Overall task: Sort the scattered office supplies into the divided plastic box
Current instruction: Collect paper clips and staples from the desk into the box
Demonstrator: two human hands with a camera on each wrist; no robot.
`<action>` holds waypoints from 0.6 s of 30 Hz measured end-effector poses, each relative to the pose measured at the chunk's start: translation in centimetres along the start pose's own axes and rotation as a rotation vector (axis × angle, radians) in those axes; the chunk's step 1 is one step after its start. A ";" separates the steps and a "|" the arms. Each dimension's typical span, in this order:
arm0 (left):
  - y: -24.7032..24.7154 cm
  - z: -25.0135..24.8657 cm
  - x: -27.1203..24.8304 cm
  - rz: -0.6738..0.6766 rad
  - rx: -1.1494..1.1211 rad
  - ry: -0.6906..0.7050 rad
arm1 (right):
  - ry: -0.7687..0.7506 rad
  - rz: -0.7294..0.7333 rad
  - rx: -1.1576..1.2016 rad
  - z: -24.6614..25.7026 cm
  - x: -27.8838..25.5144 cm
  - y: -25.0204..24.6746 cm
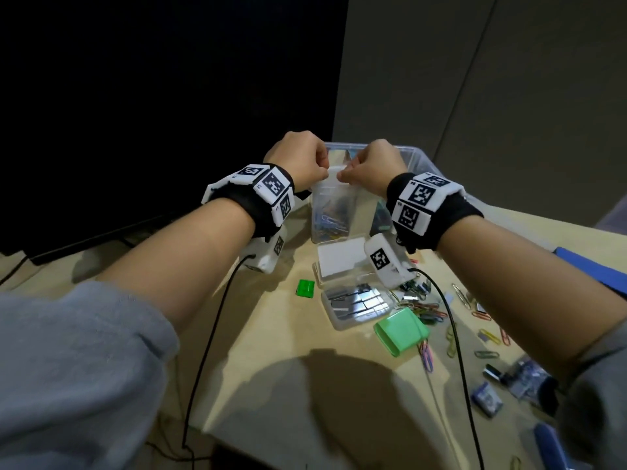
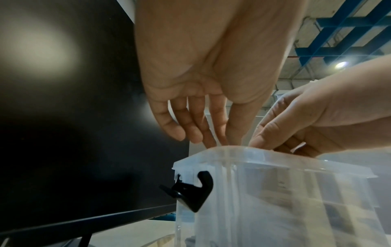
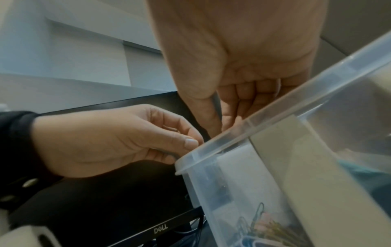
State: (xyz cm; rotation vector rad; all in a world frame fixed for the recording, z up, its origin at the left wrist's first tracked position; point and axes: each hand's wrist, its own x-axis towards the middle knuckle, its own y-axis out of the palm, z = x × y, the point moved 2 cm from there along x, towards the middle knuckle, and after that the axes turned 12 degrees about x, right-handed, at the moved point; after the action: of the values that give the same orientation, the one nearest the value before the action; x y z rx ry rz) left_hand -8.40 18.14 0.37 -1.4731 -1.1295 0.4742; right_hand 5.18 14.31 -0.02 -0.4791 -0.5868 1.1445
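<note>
The clear divided box [image 1: 330, 215] stands at the table's far edge, with coloured paper clips [image 1: 334, 220] in its near compartment. My left hand [image 1: 322, 171] and right hand [image 1: 346, 176] meet at its near rim [image 1: 334, 170], and each pinches that rim between thumb and curled fingers. In the left wrist view my left hand [image 2: 211, 138] reaches down behind the rim [image 2: 275, 161], with my right hand [image 2: 260, 143] beside it. In the right wrist view my right hand [image 3: 224, 123] curls over the rim [image 3: 264, 113], the thumb of my left hand [image 3: 188, 145] presses the corner, and a white divider [image 3: 239, 167] shows inside.
Nearer me lie an open clear case of staples [image 1: 356, 305], a small green block [image 1: 305, 288], a green container [image 1: 402, 330] and several loose paper clips [image 1: 425, 310]. Small blue packets [image 1: 488, 398] lie at the right. A black monitor [image 1: 135, 96] stands to the left, and cables [image 1: 207, 334] cross the table.
</note>
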 end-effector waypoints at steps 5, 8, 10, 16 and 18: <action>-0.7 -0.7 -1.4 -0.089 0.053 0.046 | -0.104 -0.019 0.007 -0.1 -1.8 -1.2; -1.1 -2.4 -2.5 -0.110 0.080 0.134 | -0.166 -0.038 -0.088 -0.6 -3.7 -2.7; -1.0 -3.7 -3.3 -0.097 0.091 0.189 | -0.197 -0.028 -0.174 -1.0 -5.2 -3.8; 0.7 -9.1 -6.4 -0.061 0.142 0.362 | -0.182 0.129 -0.433 -3.8 -9.4 -7.9; 1.6 -10.8 -7.7 -0.016 0.148 0.436 | -0.135 0.239 -0.536 -4.9 -10.8 -8.9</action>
State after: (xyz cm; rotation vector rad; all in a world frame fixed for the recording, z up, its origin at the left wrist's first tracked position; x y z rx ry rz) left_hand -2.55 6.17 -0.63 -1.3525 -0.7436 0.2044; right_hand 11.43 0.88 -0.17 -0.9551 -0.9819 1.2491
